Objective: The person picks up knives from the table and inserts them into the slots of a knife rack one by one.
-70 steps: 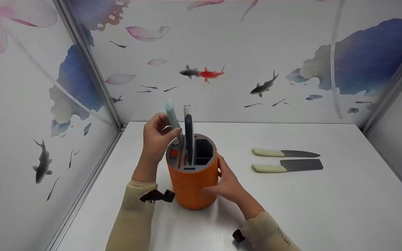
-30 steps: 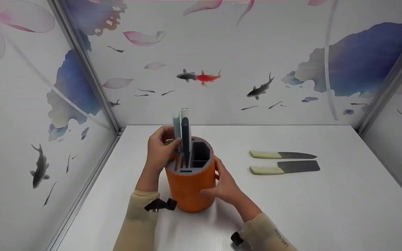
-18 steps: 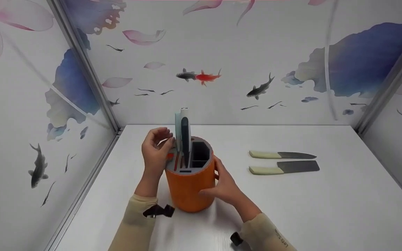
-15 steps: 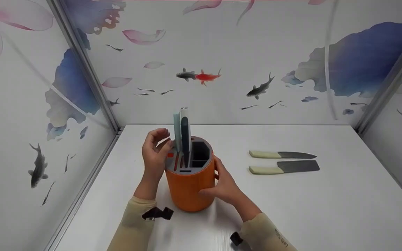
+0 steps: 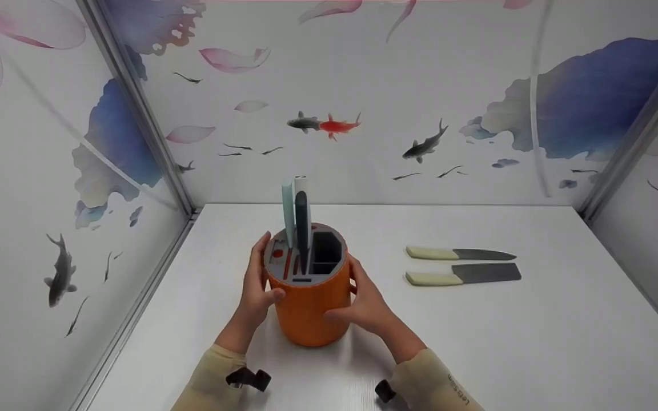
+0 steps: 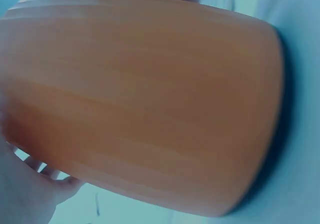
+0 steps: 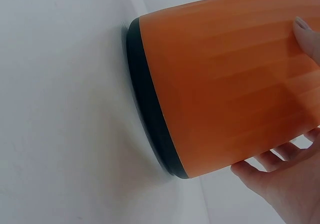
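An orange round knife block (image 5: 313, 311) with a grey slotted top stands upright on the white table, between both hands. My left hand (image 5: 256, 291) holds its left side, thumb at the front just below the rim and fingers along the far side. On the right, my right hand (image 5: 369, 299) grips the wall, its thumb across the front and fingers behind, partly hidden. Upright in the slots are a light teal handle (image 5: 288, 211), a dark navy handle (image 5: 301, 220) and a white handle (image 5: 301, 182) behind. The right wrist view shows the block's black base (image 7: 150, 104) at the table.
To the right on the table (image 5: 477, 337) lie two knives with pale yellow-green handles: a pointed knife (image 5: 460, 253) and, nearer, a cleaver (image 5: 463, 274). Printed white panels (image 5: 363, 68) enclose the table at the back and sides.
My left hand pushed the teal handle down into the block, let go of it, then moved down to the block's left side. The right hand has kept its grip.
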Action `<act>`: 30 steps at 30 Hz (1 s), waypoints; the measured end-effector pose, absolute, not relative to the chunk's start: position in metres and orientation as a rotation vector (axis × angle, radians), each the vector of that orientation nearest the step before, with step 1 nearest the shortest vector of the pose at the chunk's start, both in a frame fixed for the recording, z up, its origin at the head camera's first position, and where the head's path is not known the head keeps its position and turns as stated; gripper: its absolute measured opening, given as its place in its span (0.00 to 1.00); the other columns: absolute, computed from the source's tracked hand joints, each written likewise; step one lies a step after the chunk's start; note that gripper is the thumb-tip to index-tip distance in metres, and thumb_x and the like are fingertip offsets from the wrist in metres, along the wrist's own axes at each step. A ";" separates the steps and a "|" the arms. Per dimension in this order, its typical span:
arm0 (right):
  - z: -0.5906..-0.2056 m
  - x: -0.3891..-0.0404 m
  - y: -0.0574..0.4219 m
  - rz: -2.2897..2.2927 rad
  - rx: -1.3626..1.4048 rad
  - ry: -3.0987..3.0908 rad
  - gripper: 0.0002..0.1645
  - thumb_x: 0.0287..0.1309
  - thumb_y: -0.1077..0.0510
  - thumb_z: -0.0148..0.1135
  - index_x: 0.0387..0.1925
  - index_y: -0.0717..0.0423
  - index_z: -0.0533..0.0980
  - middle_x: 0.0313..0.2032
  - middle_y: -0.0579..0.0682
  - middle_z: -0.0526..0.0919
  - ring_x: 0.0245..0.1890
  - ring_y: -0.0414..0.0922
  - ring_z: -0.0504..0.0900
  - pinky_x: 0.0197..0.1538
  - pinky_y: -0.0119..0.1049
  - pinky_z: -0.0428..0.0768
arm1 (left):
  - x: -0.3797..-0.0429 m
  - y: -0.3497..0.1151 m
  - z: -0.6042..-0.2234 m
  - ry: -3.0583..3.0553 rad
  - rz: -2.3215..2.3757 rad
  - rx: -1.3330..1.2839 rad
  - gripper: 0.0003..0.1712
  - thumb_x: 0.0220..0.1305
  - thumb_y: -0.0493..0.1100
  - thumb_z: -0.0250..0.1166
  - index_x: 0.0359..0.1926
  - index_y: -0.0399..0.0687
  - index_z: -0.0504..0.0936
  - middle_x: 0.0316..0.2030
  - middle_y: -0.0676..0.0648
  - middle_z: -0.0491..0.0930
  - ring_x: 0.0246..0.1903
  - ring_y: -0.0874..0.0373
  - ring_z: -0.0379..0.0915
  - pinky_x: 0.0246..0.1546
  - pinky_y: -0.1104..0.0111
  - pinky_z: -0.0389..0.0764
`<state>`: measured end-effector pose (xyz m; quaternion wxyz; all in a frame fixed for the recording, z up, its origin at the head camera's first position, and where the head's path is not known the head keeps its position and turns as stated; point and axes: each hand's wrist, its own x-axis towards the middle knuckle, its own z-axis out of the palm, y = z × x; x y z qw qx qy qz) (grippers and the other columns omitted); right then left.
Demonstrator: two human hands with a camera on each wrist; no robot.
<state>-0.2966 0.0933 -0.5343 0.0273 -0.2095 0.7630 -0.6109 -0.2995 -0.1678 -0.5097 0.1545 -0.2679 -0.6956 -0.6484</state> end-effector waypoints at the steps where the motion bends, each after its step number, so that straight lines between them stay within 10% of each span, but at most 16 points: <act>1: -0.534 -0.297 0.094 -1.888 -0.646 2.358 0.70 0.43 0.44 0.88 0.82 0.30 0.54 0.75 0.36 0.69 0.77 0.46 0.67 0.79 0.61 0.68 | -0.300 -0.169 -0.514 -2.007 -1.852 -0.786 0.74 0.53 0.81 0.69 0.85 0.45 0.48 0.80 0.39 0.62 0.76 0.59 0.63 0.76 0.72 0.65; 16: -0.535 -0.298 0.097 -1.904 -0.726 2.324 0.69 0.45 0.45 0.88 0.81 0.28 0.54 0.74 0.36 0.70 0.77 0.45 0.67 0.78 0.62 0.69 | -0.304 -0.170 -0.534 -2.095 -1.884 -0.856 0.74 0.49 0.49 0.86 0.86 0.59 0.46 0.77 0.47 0.68 0.73 0.52 0.68 0.74 0.64 0.73; 30: -0.523 -0.319 0.156 -1.696 -0.712 2.496 0.55 0.54 0.49 0.83 0.80 0.43 0.65 0.77 0.53 0.71 0.77 0.59 0.69 0.76 0.64 0.71 | -0.302 -0.168 -0.535 -2.091 -1.864 -0.813 0.69 0.49 0.49 0.86 0.84 0.57 0.51 0.74 0.46 0.70 0.72 0.53 0.69 0.72 0.64 0.75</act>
